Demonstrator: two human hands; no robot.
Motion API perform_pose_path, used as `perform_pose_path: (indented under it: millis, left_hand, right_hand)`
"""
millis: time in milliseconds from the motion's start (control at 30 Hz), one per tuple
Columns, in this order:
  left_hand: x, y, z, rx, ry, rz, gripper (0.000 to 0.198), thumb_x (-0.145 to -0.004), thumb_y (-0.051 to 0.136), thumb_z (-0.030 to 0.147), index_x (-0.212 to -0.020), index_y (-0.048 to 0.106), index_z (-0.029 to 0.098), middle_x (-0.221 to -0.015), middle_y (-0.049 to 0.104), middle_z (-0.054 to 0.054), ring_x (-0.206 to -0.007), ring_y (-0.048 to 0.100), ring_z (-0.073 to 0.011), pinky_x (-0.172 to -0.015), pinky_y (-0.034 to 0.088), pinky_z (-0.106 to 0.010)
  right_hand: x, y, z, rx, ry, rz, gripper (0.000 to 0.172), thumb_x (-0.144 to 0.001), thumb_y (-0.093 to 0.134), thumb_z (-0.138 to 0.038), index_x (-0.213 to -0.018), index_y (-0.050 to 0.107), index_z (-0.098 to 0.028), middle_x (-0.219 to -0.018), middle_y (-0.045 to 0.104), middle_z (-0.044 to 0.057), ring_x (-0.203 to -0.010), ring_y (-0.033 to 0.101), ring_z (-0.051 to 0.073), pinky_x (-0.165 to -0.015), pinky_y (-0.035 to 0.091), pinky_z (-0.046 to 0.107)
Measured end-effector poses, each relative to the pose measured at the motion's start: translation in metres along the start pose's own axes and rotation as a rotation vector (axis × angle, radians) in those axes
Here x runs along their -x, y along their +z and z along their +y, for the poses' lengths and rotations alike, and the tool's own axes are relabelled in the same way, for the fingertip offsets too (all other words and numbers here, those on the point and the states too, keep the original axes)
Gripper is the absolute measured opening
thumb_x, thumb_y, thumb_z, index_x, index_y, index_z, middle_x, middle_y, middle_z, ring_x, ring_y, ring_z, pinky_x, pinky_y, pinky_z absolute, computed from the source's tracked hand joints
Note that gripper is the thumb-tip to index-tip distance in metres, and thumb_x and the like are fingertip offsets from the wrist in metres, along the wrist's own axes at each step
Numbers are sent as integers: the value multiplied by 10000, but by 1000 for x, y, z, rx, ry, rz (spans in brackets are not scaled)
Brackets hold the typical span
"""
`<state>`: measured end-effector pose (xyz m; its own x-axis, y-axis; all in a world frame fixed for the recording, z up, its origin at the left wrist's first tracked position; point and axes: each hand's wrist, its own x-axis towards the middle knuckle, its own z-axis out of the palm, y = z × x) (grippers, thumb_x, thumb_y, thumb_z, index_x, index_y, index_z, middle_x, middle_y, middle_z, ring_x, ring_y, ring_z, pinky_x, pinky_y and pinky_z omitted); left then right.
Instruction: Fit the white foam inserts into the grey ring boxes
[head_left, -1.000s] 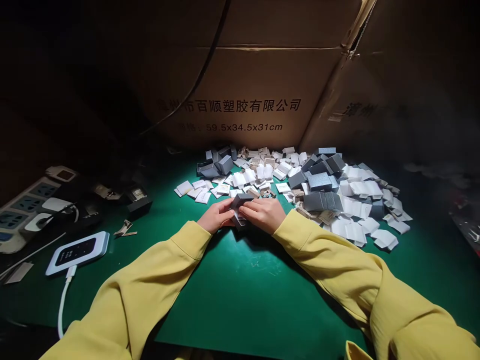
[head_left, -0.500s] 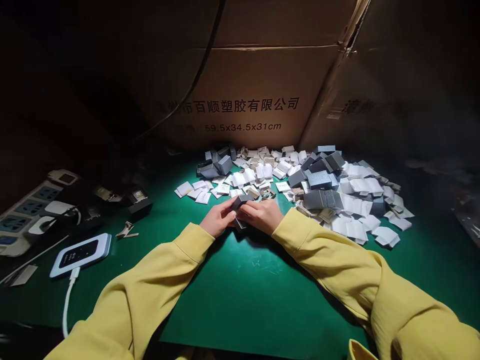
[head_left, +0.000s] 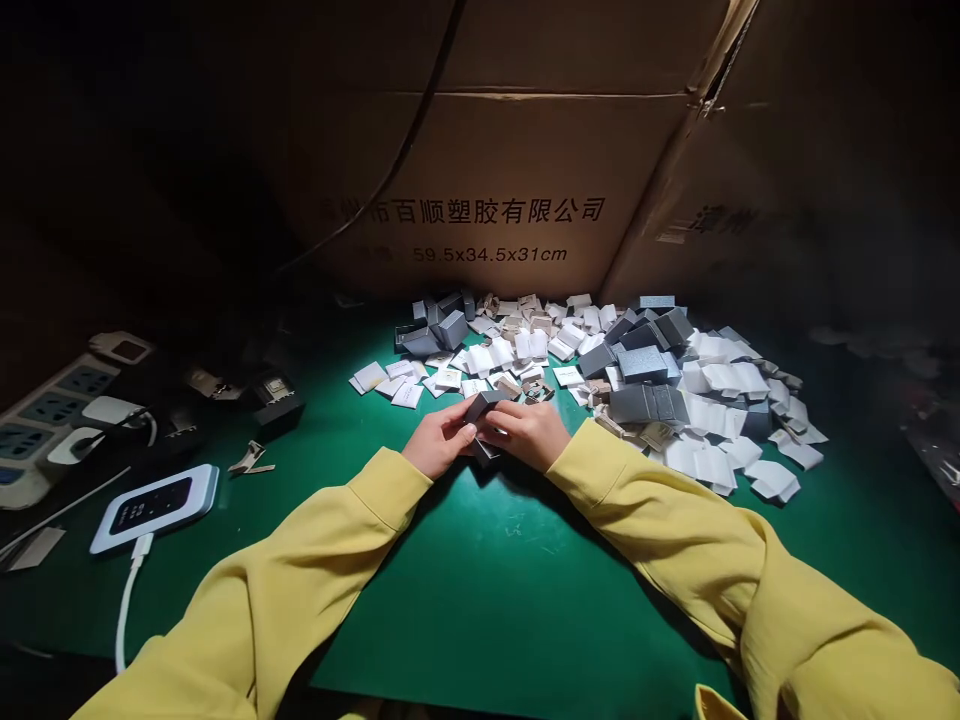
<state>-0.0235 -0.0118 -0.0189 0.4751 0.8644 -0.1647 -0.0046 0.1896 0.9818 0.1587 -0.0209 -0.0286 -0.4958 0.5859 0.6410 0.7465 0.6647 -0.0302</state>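
My left hand (head_left: pixel 439 442) and my right hand (head_left: pixel 529 433) meet at the middle of the green mat (head_left: pixel 480 580). Both are closed around one small grey box (head_left: pixel 484 405), which they hold just above the mat. A white piece showed under the box earlier; now only a dark edge peeks out below my fingers. Both sleeves are yellow. Just beyond my hands lies a pile of grey boxes (head_left: pixel 641 385) and white folded cards (head_left: pixel 712 420).
Large cardboard cartons (head_left: pixel 495 180) wall off the back. A power strip (head_left: pixel 52 420), a white device on a charging cable (head_left: pixel 154 505) and dark small parts (head_left: pixel 274 395) lie at the left. More grey boxes (head_left: pixel 439 328) sit at the pile's left end.
My hands stay in place on the grey box. The fingers have closed in over it, and the white piece seen under it a second ago is hidden.
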Motion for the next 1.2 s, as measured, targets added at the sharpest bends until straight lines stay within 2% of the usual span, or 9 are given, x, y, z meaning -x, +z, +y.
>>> perform_pose_path:
  millis: [200,300,400,533,667,767,867,1033,1200]
  left_hand:
    - [0,-2,1,-22,31,1,665,-681,703,394,-1267,525,134,-1226,583,-136,-1081,559,-314,-805,523,-383]
    - [-1,-5,1,40,-14,1,682,-662,723,386,-1268,521,145,-1187,607,-133,-1036,584,-304,-771,530,-375]
    - [-3,-8,2,136,-75,-14,661,-668,721,369,-1265,517,173,-1199,601,-120,-1042,583,-296,-746,530,-343]
    - [-5,-13,5,275,-83,-31,608,-690,694,323,-1247,504,173,-1204,590,-128,-1046,593,-282,-784,523,-363]
    - [-7,-13,7,375,-78,-53,572,-693,675,270,-1224,495,158,-1186,592,-125,-1014,617,-270,-833,511,-418]
    - [-7,-12,7,390,-79,-53,535,-699,665,246,-1204,510,162,-1206,581,-119,-1023,614,-280,-861,497,-441]
    - [-6,-11,9,407,-81,-42,522,-718,644,235,-1214,502,157,-1177,599,-135,-1034,609,-285,-863,490,-443]
    - [-1,-7,17,424,-131,19,457,-769,582,240,-1207,497,144,-1102,640,-148,-987,632,-272,-766,533,-393]
    - [-1,-1,20,368,-135,86,424,-807,559,253,-1209,501,136,-1096,643,-147,-942,646,-232,-730,552,-338]
  right_hand:
    - [0,6,5,-125,7,-39,261,-888,488,-372,-824,672,-198,-715,661,2,-518,521,63,-461,315,211]
    - [-1,4,6,-180,-10,-37,233,-897,473,-322,-882,672,-201,-765,680,8,-545,551,63,-475,353,200]
    - [0,-2,13,-227,-28,19,218,-899,465,-278,-909,667,-197,-808,700,22,-626,599,74,-548,415,191]
    - [0,-7,31,-90,75,134,229,-896,465,-268,-894,665,-156,-740,693,51,-653,596,118,-625,435,238]
    - [-3,0,40,120,202,31,311,-852,539,-364,-1037,628,-130,-844,689,100,-810,561,212,-660,400,313]
    - [-3,5,38,120,229,-4,192,-843,546,-261,-980,638,-164,-811,686,79,-803,531,212,-659,355,323]
    - [-2,5,34,16,181,1,176,-848,520,-207,-976,636,-172,-820,685,58,-800,515,193,-680,336,319]
    - [-2,-3,30,-165,-15,-67,169,-859,518,-281,-888,663,-200,-771,675,29,-774,512,172,-711,332,335]
    - [-4,-13,22,-202,0,106,174,-869,503,-245,-824,656,-173,-801,672,59,-746,508,170,-688,376,334]
